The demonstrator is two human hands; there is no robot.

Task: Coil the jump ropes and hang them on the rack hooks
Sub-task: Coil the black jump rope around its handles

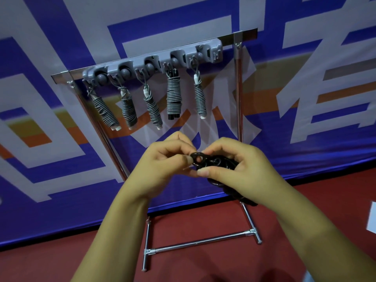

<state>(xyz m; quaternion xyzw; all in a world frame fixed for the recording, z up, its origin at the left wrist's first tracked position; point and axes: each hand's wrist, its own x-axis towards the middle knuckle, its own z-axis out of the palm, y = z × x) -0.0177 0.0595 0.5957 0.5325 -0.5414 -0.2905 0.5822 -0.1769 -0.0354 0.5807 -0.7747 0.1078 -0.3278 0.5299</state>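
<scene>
Hands (203, 163) pinching black coiled rope (215, 162), five gray ropes (173, 96) hung on rack (238, 98)

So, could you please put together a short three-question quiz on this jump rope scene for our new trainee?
1. How many coiled grey ropes hang from the rack?
2. True or false: the black rope is already hanging on a hook.
3. Which hand pinches the small loop at the end of the black rope? A) left hand B) right hand C) neither

Key:
1. Five.
2. False; both hands hold it in front of the rack.
3. A; the right hand grips the coiled bundle.
</scene>
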